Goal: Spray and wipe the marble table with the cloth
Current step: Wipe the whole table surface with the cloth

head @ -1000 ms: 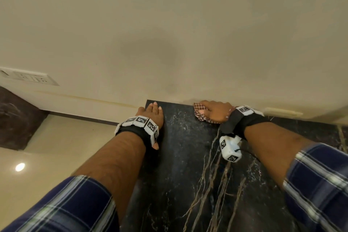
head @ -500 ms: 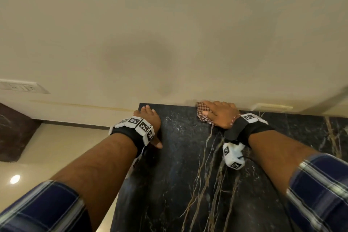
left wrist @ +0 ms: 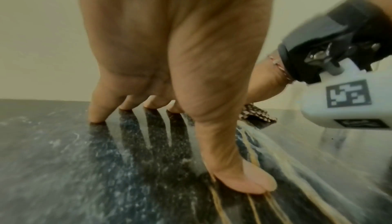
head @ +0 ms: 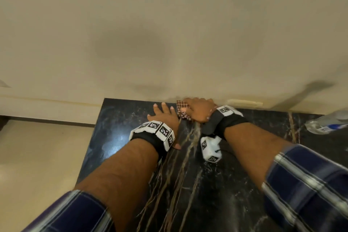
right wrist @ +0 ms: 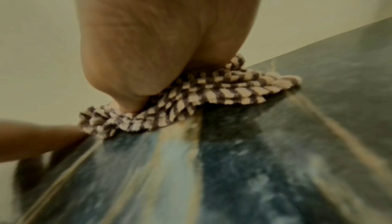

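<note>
Nearest the camera in the head view: two forearms in rolled dark blue plaid sleeves [head: 308,184] reach forward over the black marble table with tan and white veining [head: 188,184]. Each wrist carries a black strap with white marker blocks.

Left hand [head: 163,115]: flat on the marble, palm down, fingers straight and slightly spread. The left wrist view confirms the fingertips [left wrist: 96,115] and the thumb touch the stone; nothing is held. It sits just left of the right hand, near the table's far edge.

Right hand [head: 197,111]: palm down on the small red-and-white checked cloth [head: 181,112], pressing it against the marble. The right wrist view shows the heel of the hand bearing on the bunched cloth [right wrist: 191,100], with folds sticking out on both sides. The fingers lie over the far part of the cloth; whether they curl round it or lie straight cannot be told.

Cloth position: at the far edge of the table, right where the marble meets the cream wall [head: 169,34]. The left hand's index finger is just beside the cloth's left edge.

Far right, on the marble: a clear plastic bottle with a blue-and-white label [head: 327,123], lying on its side, well apart from both hands. Image there is blurred.
</note>
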